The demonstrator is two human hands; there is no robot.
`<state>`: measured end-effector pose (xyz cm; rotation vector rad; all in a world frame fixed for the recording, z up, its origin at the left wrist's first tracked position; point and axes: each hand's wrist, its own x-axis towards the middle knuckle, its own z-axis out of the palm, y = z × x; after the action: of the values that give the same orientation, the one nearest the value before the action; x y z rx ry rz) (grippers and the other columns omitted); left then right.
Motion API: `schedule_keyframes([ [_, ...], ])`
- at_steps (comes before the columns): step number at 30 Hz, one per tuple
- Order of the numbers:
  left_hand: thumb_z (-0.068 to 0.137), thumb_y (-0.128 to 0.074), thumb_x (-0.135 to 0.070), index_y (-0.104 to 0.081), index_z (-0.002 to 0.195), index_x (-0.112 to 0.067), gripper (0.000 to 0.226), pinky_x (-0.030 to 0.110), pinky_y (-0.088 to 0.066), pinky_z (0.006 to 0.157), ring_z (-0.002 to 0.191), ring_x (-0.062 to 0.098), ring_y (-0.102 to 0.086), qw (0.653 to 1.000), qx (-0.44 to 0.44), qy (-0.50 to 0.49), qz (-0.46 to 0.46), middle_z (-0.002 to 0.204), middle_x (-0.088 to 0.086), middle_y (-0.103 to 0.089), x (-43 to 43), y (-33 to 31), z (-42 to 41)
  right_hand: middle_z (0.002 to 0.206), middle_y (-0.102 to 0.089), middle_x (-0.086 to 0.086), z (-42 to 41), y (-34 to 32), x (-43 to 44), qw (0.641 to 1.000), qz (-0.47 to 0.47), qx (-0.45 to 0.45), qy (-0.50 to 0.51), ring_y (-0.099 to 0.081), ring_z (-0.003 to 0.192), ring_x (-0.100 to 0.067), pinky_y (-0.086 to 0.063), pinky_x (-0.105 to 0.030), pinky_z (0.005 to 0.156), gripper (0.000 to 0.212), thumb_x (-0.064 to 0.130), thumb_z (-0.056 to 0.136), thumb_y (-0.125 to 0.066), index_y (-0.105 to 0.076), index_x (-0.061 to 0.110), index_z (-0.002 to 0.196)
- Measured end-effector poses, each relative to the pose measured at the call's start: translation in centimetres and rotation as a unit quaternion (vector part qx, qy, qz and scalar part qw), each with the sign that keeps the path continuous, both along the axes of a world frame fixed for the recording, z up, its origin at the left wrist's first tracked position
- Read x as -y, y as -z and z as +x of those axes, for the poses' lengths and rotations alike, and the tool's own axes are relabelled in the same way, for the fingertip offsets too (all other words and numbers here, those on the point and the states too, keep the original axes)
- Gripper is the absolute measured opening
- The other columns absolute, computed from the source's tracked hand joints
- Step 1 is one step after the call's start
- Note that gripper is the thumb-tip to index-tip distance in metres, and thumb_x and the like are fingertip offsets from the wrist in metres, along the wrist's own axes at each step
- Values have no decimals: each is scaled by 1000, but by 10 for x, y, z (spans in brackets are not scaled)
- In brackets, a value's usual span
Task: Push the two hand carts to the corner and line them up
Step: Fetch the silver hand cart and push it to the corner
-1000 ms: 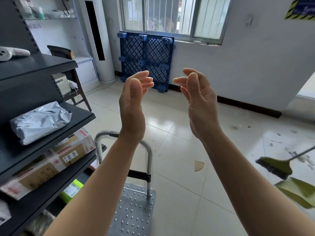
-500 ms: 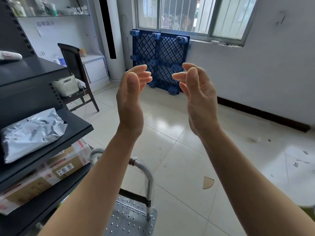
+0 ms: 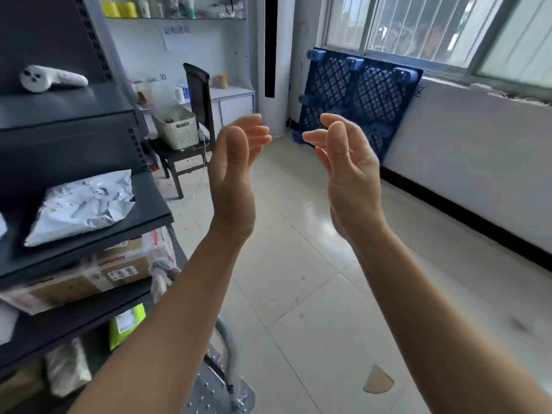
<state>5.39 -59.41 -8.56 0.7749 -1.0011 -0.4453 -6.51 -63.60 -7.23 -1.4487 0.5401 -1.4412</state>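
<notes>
My left hand [image 3: 234, 177] and my right hand [image 3: 348, 171] are raised in front of me, palms facing each other, fingers apart, holding nothing. A silver hand cart [image 3: 231, 389] with a studded metal deck and a grey tube handle stands low at the bottom, mostly hidden behind my left forearm. Only one cart shows. Both hands are well above it and not touching it.
A black shelf rack [image 3: 89, 222] with parcels and boxes lines the left. A dark chair [image 3: 194, 124] with a white basket stands behind it. A blue pallet [image 3: 358, 97] leans on the wall under the window. A tan fragment [image 3: 378, 382] lies on the tiled floor.
The view has swung left and forward; the cart has slid lower in the frame and the broom and dustpan on the right have left view. My hands keep the same raised pose.
</notes>
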Motion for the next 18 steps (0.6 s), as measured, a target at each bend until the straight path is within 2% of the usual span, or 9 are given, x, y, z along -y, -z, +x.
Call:
schedule_keyframes([
  [3, 76, -49, -70, -61, 105, -20, 59, 38, -44, 99, 99, 21, -60, 999, -4, -37, 4, 98, 1, -63, 17, 0, -14, 94, -65, -5, -10, -3, 27, 999, 0, 4, -36, -63, 96, -10, -47, -21, 90, 42, 50, 76, -51, -57, 20, 106],
  [7, 76, -49, -70, -61, 104, -19, 59, 40, -44, 99, 98, 19, -60, 997, -1, -81, 11, 96, -1, -63, 35, 1, -23, 93, -66, -3, -13, 1, 54, 996, 20, 2, -88, -63, 96, -8, -47, -18, 89, 38, 47, 79, -49, -57, 21, 105],
  [11, 77, -45, -68, -61, 104, -21, 57, 41, -45, 101, 98, 17, -61, 992, 6, -124, 20, 97, -2, -64, 43, 5, -17, 92, -66, -2, -1, 8, 74, 992, 31, 4, -124, -63, 95, -6, -47, -16, 87, 23, 29, 97, -46, -56, 14, 111],
  [18, 79, -44, -70, -60, 107, -20, 59, 41, -46, 101, 102, 21, -61, 981, 10, -193, 19, 100, 0, -64, 73, 14, 16, 88, -68, 4, 46, 16, 117, 980, 25, 5, -198, -63, 89, -2, -46, -14, 81, 13, 27, 96, -47, -59, 25, 102],
])
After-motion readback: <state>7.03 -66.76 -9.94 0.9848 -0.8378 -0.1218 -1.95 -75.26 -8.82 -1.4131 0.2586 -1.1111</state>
